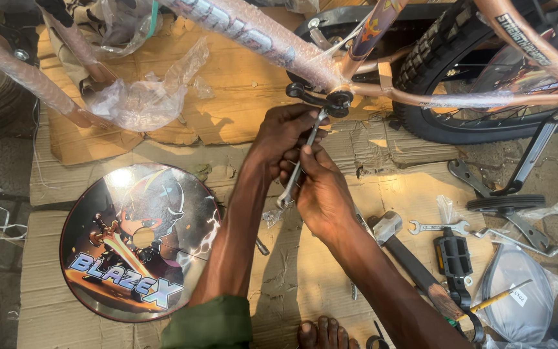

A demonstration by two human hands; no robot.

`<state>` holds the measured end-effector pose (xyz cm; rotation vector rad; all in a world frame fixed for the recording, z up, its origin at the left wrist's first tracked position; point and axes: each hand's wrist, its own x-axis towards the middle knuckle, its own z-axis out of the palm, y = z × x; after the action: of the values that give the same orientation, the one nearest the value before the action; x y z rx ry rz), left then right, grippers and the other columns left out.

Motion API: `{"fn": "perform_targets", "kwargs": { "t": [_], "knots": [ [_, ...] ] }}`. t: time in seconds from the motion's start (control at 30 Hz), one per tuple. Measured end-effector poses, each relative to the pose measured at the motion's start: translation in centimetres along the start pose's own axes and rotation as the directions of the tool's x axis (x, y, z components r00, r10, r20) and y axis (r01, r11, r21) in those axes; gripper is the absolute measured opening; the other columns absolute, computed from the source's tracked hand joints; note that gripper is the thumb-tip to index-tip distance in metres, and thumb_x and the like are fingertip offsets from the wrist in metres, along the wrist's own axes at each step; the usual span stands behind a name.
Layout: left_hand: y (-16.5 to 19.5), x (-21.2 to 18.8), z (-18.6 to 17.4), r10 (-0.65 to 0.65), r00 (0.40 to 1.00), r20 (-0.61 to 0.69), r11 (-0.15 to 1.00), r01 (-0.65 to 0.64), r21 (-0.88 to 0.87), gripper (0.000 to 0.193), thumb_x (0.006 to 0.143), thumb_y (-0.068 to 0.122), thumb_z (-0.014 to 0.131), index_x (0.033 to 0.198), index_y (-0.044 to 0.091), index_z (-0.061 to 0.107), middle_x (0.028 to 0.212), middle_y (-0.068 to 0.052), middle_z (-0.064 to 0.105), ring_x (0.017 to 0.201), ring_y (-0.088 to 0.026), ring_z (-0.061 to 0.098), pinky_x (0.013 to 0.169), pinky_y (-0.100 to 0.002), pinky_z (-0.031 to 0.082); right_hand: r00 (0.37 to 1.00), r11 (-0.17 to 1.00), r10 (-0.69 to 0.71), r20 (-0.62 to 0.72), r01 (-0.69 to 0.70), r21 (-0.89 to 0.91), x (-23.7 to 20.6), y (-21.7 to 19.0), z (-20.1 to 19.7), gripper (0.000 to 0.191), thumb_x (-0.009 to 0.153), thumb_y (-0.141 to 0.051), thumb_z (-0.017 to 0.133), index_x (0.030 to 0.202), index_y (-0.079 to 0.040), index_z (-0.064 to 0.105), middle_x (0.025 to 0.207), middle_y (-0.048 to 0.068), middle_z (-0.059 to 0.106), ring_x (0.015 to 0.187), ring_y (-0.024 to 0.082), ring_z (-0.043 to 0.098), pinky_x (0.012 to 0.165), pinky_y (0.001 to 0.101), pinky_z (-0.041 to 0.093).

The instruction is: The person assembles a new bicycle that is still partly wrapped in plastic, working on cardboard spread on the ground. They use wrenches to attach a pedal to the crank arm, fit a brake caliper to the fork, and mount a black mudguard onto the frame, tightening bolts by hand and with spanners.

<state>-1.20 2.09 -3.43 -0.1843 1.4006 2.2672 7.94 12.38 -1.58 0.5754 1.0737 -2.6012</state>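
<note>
Spanner was seated on the nut at the bicycle frame's bottom bracket, just below the tube. Head view: left hand and right hand were both closed around its shank. Judged mid-assembly: crank fitted, but the pedal, printed wheel disc and hammer lay loose on cardboard below the frame
</note>
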Motion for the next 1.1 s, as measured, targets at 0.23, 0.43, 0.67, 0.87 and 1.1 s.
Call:
{"fn": "perform_targets", "kwargs": {
  "t": [0.23,0.43,0.67,0.87,1.1],
  "knots": [
    [1.3,0.4,-1.3,0.001,0.997,0.08,0.99,-0.013,0.142,0.025,0.091,0.013,0.074,0.11,-0.002,0.075,0.09,-0.01,0.077,0.069,-0.011,0.07,0.051,-0.022,0.054,1.0,1.0,-0.011,0.019,0.011,0.006,0.5,1.5,0.5,0.02,0.101,-0.023,0.062,0.116,-0.01,0.061,0.095,0.003,0.067,0.089,0.016,0.065,0.081,0.0344,0.056],
    [-0.1,0.1,-0.4,0.021,0.997,0.081,0.996,-0.028,0.079,0.027,0.092,0.012,0.074,0.112,-0.006,0.075,0.092,-0.014,0.077,0.071,-0.013,0.066,0.051,-0.024,0.05,0.999,0.999,-0.036,0.003,0.036,0.014,-0.6,-0.1,0.2,0.022,0.101,-0.022,0.063,0.117,-0.006,0.061,0.098,0.007,0.07,0.089,0.018,0.067,0.083,0.0341,0.058],
    [-0.6,1.0,-0.6,0.069,0.997,0.039,0.996,-0.071,0.061,0.029,0.09,0.013,0.074,0.114,-0.003,0.074,0.097,-0.013,0.079,0.076,-0.014,0.073,0.059,-0.025,0.06,0.999,0.999,0.025,0.02,-0.024,-0.025,-0.9,-1.1,0.3,0.02,0.102,-0.021,0.059,0.118,-0.009,0.061,0.1,0.007,0.07,0.09,0.018,0.068,0.082,0.0339,0.058],
    [1.9,2.4,-0.2,0.001,0.999,0.035,0.963,-0.01,0.268,0.03,0.091,0.015,0.073,0.114,-0.004,0.076,0.094,-0.014,0.079,0.072,-0.017,0.07,0.058,-0.029,0.058,0.993,0.966,0.093,0.075,-0.108,0.234,0.5,-1.4,0.9,0.016,0.104,-0.013,0.055,0.119,-0.007,0.059,0.105,0.006,0.068,0.097,0.018,0.068,0.092,0.0361,0.06],
    [2.0,3.2,-0.1,0.066,0.982,0.175,0.979,-0.098,0.179,0.028,0.088,0.005,0.072,0.114,-0.006,0.074,0.093,-0.014,0.078,0.075,-0.017,0.074,0.064,-0.03,0.062,0.999,0.97,0.025,0.034,-0.032,0.241,1.0,-0.7,1.9,0.011,0.105,-0.017,0.053,0.11,-0.009,0.058,0.092,0.006,0.062,0.08,0.017,0.058,0.076,0.0354,0.053]
  ]
}}
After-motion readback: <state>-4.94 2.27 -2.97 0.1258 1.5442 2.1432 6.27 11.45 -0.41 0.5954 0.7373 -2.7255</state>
